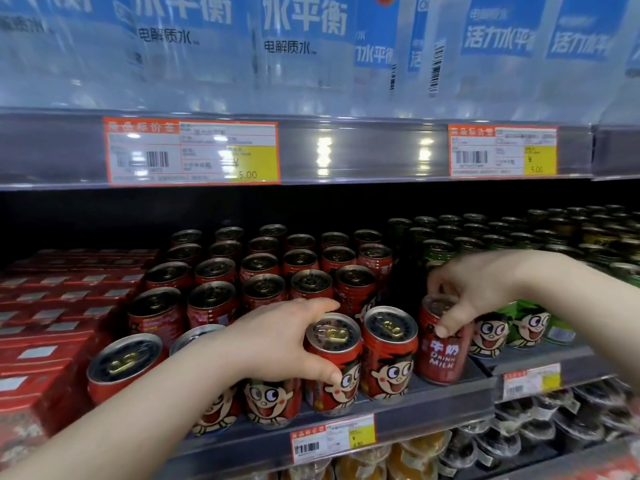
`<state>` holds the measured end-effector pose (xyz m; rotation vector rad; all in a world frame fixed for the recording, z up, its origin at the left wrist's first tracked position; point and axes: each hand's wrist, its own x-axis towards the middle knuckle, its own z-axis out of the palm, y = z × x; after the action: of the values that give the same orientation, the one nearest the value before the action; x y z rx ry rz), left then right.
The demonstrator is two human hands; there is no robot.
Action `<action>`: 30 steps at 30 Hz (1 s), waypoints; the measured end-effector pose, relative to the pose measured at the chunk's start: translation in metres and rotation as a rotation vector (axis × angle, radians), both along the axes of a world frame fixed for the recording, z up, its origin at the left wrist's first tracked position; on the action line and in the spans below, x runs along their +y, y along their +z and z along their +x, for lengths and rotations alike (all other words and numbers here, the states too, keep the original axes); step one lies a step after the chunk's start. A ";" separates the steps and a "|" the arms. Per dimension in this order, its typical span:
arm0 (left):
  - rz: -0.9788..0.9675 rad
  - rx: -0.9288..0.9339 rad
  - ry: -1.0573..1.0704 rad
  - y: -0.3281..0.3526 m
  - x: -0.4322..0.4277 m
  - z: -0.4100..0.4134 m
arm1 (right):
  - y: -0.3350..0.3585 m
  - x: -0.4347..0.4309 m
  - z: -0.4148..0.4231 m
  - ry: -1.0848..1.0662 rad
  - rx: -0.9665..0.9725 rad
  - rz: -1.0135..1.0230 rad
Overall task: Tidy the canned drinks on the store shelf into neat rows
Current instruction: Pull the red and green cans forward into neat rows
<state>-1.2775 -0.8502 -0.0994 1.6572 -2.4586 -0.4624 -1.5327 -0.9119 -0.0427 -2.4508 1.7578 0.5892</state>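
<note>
Left hand (277, 341) gripped a front-row red can (334, 368) near its rim, evidently squaring it to the shelf edge (433, 407). Right hand (478, 289) pinched the end can (441, 355) from above, apparently tilted, beside the green cans (519, 327).

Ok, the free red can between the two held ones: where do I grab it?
Probably round the rim of the red can, from above: it stands upright with its top clear, while the neighbouring can in the left hand crowds its side.
</note>
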 end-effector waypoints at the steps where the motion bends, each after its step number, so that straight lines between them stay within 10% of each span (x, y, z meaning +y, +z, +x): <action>1: 0.002 -0.016 0.002 0.000 0.000 0.000 | -0.001 0.002 0.002 0.014 -0.013 -0.007; 17: 0.015 -0.040 -0.016 0.000 0.001 0.001 | -0.001 0.010 0.003 0.003 -0.029 0.092; 23: 0.008 0.519 0.164 0.014 -0.002 0.012 | -0.001 0.010 0.002 0.021 -0.038 0.180; 30: 0.061 0.062 0.135 0.023 0.023 0.047 | -0.004 0.011 0.007 0.013 -0.024 0.125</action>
<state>-1.2310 -0.8276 -0.0766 1.7894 -2.2932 -0.5669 -1.5253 -0.9012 -0.0466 -2.3770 1.6451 0.6473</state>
